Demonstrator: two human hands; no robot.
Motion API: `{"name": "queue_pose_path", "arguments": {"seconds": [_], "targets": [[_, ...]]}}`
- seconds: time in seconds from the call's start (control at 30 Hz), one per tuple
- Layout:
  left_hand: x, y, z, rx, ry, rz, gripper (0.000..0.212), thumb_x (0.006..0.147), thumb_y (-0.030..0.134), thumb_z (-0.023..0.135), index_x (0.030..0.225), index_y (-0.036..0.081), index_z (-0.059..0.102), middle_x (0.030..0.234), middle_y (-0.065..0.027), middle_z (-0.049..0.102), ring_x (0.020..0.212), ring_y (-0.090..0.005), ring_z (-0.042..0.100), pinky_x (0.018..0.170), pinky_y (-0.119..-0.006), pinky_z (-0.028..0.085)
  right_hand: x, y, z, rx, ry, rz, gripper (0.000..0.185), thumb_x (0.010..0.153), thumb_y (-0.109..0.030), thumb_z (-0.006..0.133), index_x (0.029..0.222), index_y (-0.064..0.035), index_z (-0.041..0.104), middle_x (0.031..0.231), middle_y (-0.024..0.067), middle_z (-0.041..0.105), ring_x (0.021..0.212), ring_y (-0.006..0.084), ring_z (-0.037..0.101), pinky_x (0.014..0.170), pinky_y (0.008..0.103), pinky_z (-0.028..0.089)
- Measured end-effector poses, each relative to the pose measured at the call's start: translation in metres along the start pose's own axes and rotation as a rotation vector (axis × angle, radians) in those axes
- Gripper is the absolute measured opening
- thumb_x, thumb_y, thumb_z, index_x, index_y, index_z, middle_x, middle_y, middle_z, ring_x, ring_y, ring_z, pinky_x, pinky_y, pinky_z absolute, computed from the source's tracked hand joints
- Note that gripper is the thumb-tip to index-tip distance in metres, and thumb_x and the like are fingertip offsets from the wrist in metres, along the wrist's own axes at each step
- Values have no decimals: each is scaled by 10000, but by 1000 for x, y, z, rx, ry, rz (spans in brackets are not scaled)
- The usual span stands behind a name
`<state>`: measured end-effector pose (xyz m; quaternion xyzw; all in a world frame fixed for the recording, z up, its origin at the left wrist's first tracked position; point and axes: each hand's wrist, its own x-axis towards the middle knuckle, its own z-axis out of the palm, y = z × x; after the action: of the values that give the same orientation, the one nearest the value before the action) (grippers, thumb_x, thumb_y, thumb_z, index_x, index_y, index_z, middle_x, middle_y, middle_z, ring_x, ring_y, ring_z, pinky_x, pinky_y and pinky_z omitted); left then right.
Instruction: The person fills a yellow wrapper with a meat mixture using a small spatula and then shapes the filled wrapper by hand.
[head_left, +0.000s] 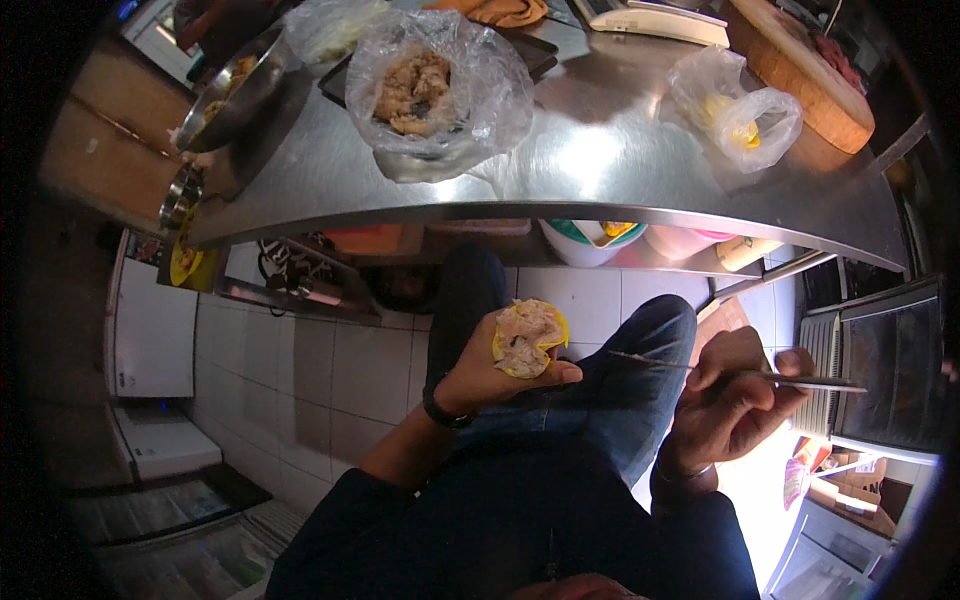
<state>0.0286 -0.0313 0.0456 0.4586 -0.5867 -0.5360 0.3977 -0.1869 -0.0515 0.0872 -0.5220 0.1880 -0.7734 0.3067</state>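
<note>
My left hand (476, 367) is cupped around a thin yellow wrapper (562, 330), held above my lap. Pale minced filling (525, 341) covers most of the wrapper, with yellow edges showing around it. To the right, my right hand (727, 409) grips a thin metal utensil (832, 385), seen edge-on; whether it is a spatula or a knife I cannot tell. Its narrow end points toward the filling, apart from it. On the steel table, an open clear plastic bag (495, 97) contains a mass of similar mince (412, 90).
The steel table (592, 165) edge runs in front of my knees. A plastic bag (772, 112) with yellow pieces lies right, beside a thick round wooden chopping block (817, 82). A metal bowl (232, 97) of food stands left. Lidded tubs (589, 244) sit on the lower shelf.
</note>
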Motion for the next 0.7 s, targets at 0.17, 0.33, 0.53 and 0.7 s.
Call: {"name": "queue_pose_path", "arguments": {"seconds": [0.17,0.33,0.53,0.7], "targets": [[0,-1,0,-24,-74,63,378,678,275,934,814,81,639,781,23,633,707,-78,593,646,-239,477,-2,11,-4,-154,-284,104,203,1030,-202,504,1128,-72,384,721,106,560,591,152,546,584,255,421],[0,-2,12,-24,-133,-7,439,675,261,937,924,72,628,881,2,647,809,-72,601,720,-253,491,-4,14,-5,-23,-471,189,234,1006,-151,544,1133,-40,381,802,111,524,653,176,585,613,291,472],[-1,-15,13,-56,-254,29,442,746,316,889,978,51,621,927,-27,641,857,-126,627,776,-274,499,7,17,-1,-130,-733,90,185,995,-248,586,1030,-90,496,746,53,643,667,176,623,580,272,439],[-1,-21,19,-244,-294,-7,407,763,287,876,985,49,632,950,-32,668,874,-126,652,783,-268,518,10,10,12,-140,-963,147,161,882,-212,711,835,-98,607,761,34,671,668,227,631,562,324,468]]}}
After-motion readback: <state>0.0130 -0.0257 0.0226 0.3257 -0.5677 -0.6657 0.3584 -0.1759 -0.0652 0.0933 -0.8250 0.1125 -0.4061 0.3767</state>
